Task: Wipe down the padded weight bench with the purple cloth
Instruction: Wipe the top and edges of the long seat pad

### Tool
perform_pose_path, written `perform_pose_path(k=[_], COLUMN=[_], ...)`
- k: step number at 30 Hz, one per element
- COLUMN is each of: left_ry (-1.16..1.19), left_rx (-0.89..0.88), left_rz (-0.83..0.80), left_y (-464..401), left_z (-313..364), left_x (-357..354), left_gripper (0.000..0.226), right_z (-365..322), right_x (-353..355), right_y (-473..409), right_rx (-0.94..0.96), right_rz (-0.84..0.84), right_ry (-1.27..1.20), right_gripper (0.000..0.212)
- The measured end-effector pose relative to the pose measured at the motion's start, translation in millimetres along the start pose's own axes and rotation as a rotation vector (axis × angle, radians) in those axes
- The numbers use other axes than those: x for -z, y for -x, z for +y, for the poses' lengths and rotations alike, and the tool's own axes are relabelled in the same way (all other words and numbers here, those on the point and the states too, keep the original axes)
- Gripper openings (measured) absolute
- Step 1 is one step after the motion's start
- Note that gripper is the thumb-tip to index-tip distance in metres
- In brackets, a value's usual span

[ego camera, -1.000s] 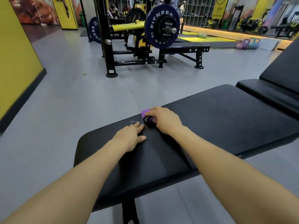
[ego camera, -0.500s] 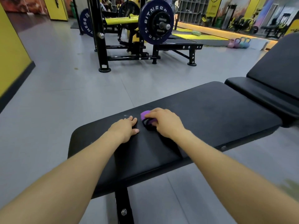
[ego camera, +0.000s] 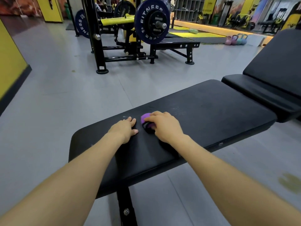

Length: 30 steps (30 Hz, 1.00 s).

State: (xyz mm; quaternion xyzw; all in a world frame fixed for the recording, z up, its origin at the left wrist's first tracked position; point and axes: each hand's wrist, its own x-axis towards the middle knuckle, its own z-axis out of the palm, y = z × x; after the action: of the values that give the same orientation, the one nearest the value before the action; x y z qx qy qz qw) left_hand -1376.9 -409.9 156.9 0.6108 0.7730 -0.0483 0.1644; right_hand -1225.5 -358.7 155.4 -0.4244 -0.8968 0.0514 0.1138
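Observation:
A black padded weight bench [ego camera: 203, 111] stretches from the lower left to the right, with a raised back pad [ego camera: 276, 66] at its far right end. On the flat pad lies a bunched purple cloth [ego camera: 145, 119], mostly covered by my right hand [ego camera: 162, 126], whose curled fingers grip it against the pad. My left hand [ego camera: 124, 128] rests flat on the pad just left of the cloth, fingers straight and not touching it. Faint pale smudges show on the pad beyond both hands.
A black rack [ego camera: 97, 46] with a barbell and blue weight plates [ego camera: 151, 24] stands on the grey floor beyond the bench. Coloured kettlebells [ego camera: 236, 39] sit at the back right. A yellow wall [ego camera: 9, 62] runs along the left. The bench's black leg [ego camera: 126, 207] stands below me.
The view has shifted, so bench and hands sit a little further left in frame. Both hands stay together on the pad, the right still on the cloth.

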Motion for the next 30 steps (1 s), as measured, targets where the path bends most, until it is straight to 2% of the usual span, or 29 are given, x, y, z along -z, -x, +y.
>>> perform_pose_path(k=[3,6,8,10,13,16,19,22,24,27,30], left_ry=[0.007,-0.009,-0.013,-0.014,-0.018,-0.021,-0.02,-0.028,-0.038,-0.03,0.019], left_rx=[0.0,-0.006,-0.009,-0.009,-0.007,-0.011,-0.017,-0.022,-0.024,-0.028,-0.065], left_rz=[0.003,0.008,0.014,0.01,0.01,0.004,0.008,0.008,0.002,0.026,0.168], left_y=[-0.3,-1.2,-1.4,-1.3,-3.2,-2.0,-3.1,-2.4,-1.8,-1.0,14.1], left_z=[-1.3,-1.3,-1.0,-0.7,-2.1,-2.0,-3.7,-3.0,-2.7,-2.9,0.6], left_x=[-0.2,-1.8,-2.6,-2.7,-1.8,-2.5,-1.2,-1.9,-0.7,1.8,-1.8], left_gripper=[0.057,0.057,0.056,0.056,0.057,0.057,0.057,0.057,0.057,0.05,0.036], right_z=[39.8,85.3,84.3,55.9,2.4,-9.1,27.1,70.7,67.5,19.9,-19.7], right_x=[16.6,36.1,36.7,24.4,-0.3,-1.5,17.9,40.1,41.6,24.4,3.8], right_y=[0.8,6.9,6.1,8.2,20.6,29.4,32.9,44.2,47.3,49.4,58.6], right_rx=[-0.075,-0.304,-0.392,-0.338,-0.13,-0.021,-0.085,-0.351,-0.457,-0.35,-0.154], right_rz=[-0.002,0.112,0.128,0.117,0.083,0.024,-0.016,0.05,0.078,0.064,0.027], right_ry=[-0.018,0.059,0.119,0.142,0.08,0.043,0.058,0.137,0.177,0.194,0.12], right_gripper=[0.043,0.038,0.037,0.038,0.04,0.044,0.044,0.044,0.044,0.043,0.047])
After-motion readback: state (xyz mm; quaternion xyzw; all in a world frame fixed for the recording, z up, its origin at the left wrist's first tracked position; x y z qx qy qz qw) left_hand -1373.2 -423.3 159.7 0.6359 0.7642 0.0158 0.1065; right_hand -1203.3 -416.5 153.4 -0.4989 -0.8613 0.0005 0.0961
